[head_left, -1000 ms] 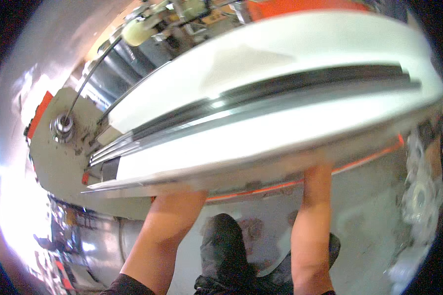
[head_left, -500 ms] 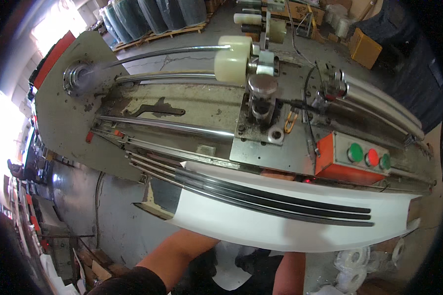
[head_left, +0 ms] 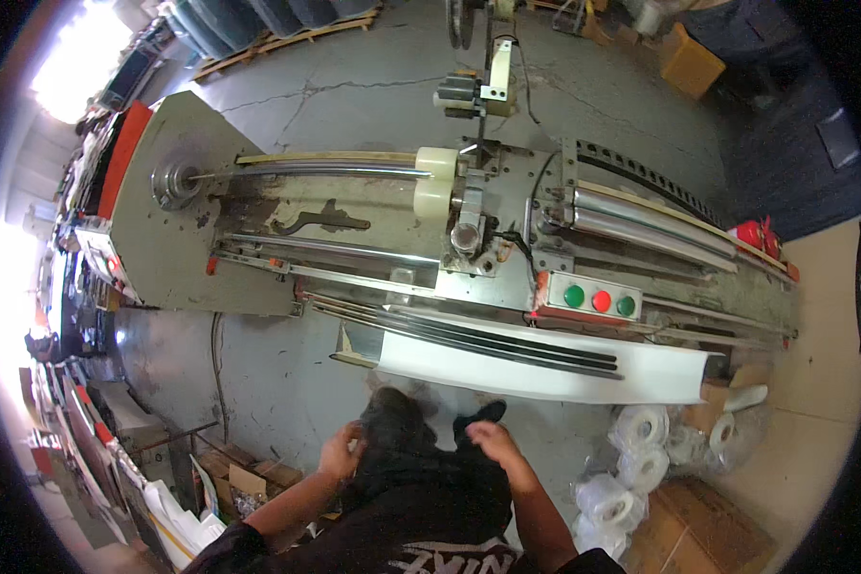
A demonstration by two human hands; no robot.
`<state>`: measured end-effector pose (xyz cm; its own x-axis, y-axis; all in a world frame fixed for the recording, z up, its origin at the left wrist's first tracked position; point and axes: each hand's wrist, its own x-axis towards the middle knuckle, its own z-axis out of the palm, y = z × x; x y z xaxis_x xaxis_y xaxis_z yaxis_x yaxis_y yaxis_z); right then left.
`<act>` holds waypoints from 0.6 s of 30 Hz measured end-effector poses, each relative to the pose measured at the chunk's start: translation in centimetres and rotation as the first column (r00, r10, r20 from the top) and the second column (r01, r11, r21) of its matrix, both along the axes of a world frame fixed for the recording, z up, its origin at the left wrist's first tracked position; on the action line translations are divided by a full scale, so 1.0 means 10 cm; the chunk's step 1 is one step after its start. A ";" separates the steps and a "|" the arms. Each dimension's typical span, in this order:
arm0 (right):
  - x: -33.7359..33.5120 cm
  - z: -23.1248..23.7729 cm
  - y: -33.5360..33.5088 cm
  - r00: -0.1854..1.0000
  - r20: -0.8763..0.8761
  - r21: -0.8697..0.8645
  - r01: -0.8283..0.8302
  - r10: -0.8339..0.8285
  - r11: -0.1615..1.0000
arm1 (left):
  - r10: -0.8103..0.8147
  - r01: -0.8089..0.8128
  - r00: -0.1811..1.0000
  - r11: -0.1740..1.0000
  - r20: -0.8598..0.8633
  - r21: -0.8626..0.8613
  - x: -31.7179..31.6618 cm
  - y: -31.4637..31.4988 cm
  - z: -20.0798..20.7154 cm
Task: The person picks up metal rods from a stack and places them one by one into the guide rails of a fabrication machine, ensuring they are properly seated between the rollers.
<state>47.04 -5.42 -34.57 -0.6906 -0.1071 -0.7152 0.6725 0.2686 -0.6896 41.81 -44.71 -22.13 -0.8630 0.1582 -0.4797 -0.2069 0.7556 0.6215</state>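
Note:
My left hand (head_left: 342, 451) hangs low beside my dark-clothed legs, its fingers loosely curled and partly apart, with nothing seen in it. On the other side, my right hand (head_left: 493, 442) hovers in front of my body, fingers loosely bent and seemingly holding nothing. Both are apart from the machine (head_left: 187, 120). Beyond them lies a white curved sheet (head_left: 507, 378) along the machine's front, and several long dark-ended rods (head_left: 507, 346) rest over it. A thin shaft (head_left: 335, 168) runs from the round chuck (head_left: 177, 184) to a cream plastic roller (head_left: 434, 187).
A button box (head_left: 588, 297) with green and red buttons sits on the machine's front. A hooked wrench (head_left: 325, 223) lies on the bed. Clear-wrapped rolls (head_left: 636, 445) and cardboard (head_left: 689, 526) stand at the lower right. More cardboard (head_left: 244, 478) is at the lower left.
My view has pulled back and tilted down, so the machine looks smaller. Both hands, hidden below the white sheet before, now show in front of my body. The thin shaft now looks level.

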 end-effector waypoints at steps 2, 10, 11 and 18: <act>-0.18 1.00 -0.13 0.970 -0.134 -0.188 -0.228 0.205 0.955 | 0.061 -0.062 0.996 0.998 -0.061 -0.011 -0.29 -0.08 0.16; -1.76 2.08 -0.07 0.838 -0.533 0.242 0.281 -0.115 0.929 | 0.015 0.091 0.919 0.965 -0.395 0.247 -2.34 0.27 0.84; -2.08 2.22 -0.03 0.857 -0.504 0.294 0.284 -0.104 0.913 | -0.064 0.191 0.877 0.956 -0.477 0.222 -2.66 0.34 0.91; -3.14 1.60 0.35 0.708 -0.660 0.586 0.277 0.251 0.761 | -0.173 0.379 0.803 0.887 -0.570 0.264 -3.82 0.66 1.57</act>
